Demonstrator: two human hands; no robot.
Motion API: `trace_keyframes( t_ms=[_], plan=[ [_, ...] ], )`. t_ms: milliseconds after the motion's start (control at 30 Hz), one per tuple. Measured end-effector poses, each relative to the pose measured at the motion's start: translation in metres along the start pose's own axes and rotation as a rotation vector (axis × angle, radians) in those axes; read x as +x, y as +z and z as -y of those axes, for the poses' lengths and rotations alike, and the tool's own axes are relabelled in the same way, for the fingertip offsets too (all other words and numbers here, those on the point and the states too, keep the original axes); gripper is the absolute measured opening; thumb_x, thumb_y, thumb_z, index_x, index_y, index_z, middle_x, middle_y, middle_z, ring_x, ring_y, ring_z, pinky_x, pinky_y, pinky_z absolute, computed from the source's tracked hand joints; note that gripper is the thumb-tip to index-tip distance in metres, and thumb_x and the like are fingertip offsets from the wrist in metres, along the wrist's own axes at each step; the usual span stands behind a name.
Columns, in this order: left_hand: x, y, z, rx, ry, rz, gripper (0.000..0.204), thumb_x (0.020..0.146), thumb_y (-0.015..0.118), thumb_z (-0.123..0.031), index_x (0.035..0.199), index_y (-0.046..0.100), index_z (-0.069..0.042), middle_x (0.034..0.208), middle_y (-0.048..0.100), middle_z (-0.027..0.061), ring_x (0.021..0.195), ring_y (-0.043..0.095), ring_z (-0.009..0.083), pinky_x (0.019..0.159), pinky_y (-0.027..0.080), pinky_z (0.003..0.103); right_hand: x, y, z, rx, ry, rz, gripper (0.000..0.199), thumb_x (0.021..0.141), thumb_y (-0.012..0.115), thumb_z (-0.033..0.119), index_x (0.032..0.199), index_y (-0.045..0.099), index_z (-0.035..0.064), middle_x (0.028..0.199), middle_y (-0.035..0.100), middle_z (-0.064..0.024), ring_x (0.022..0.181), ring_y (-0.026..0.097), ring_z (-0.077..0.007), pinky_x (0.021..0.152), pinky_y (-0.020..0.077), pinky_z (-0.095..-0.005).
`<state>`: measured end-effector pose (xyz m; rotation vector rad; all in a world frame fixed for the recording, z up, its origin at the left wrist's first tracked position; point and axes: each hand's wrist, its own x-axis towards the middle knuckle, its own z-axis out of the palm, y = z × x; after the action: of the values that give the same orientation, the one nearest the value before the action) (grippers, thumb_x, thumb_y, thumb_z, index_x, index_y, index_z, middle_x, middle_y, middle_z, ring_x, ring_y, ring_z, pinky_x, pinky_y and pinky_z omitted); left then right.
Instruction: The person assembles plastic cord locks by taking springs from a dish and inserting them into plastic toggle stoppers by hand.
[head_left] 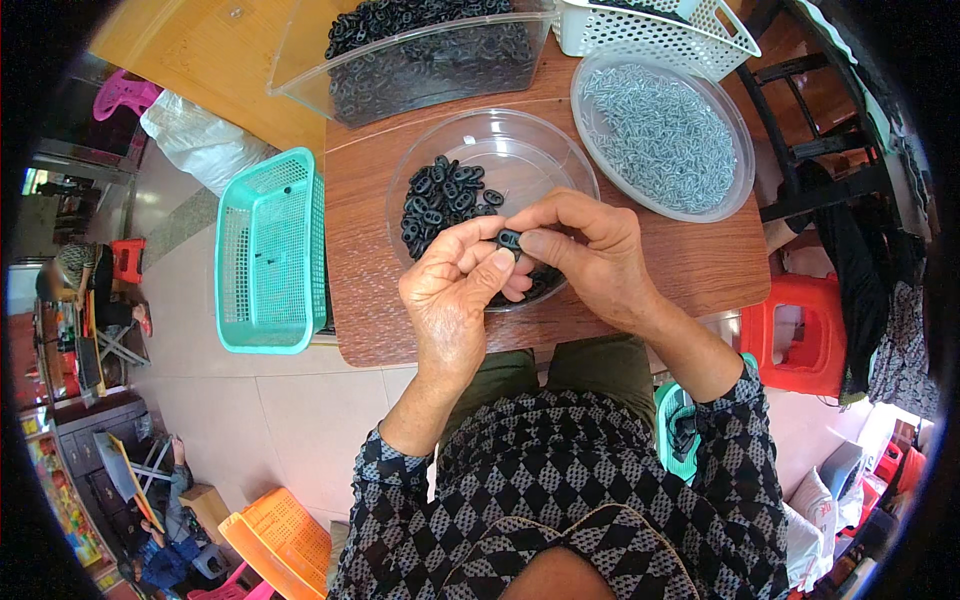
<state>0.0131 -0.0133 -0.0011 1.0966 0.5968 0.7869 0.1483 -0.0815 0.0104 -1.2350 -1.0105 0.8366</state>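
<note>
Black two-hole piece (pixel 509 240) is sitting btwn L hand (pixel 450 290) & R hand (pixel 605 250), both pinching it close, above the clear round tray (pixel 540 150) on the tabletop (pixel 690 270). Prob. mid-handling, one pc at a time; next move is likely needing steady L grip, fine R thumb work.

Your worktop (pixel 365 260): brown wood grain, rounded near corners. Directly on it, in front of you: clear round tray (pixel 530 150). Farther right: translucent round tub (pixel 700 210). Clear bin (pixel 345 105), white perforated basket (pixel 605 38) at your far edge; support unclear.
</note>
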Motion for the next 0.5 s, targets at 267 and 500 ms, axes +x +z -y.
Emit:
trace_keyframes(
  t_ms=[267,500],
  plan=[
    [0.003,0.001,0.005,-0.12,-0.004,-0.037,0.026,0.086,0.06,0.001,0.11,0.056,0.008,0.084,0.066,0.01,0.071,0.061,0.0118,0.064,0.052,0.024,-0.007,0.004,-0.003,-0.3,-0.165,-0.068,0.026,0.071,0.068,0.0,0.098,0.065,0.003,0.079,0.056,-0.0055,0.072,0.053,-0.0137,0.059,0.0448,-0.0269],
    [-0.003,0.012,0.001,-0.197,-0.016,-0.077,0.027,0.088,0.059,-0.006,0.11,0.055,0.01,0.097,0.063,0.0103,0.08,0.059,0.0125,0.071,0.049,0.025,-0.01,0.004,-0.008,-0.344,-0.264,-0.147,0.031,0.069,0.07,0.0,0.1,0.065,0.0036,0.081,0.057,-0.004,0.072,0.054,-0.0142,0.059,0.0446,-0.0258]
  ],
)
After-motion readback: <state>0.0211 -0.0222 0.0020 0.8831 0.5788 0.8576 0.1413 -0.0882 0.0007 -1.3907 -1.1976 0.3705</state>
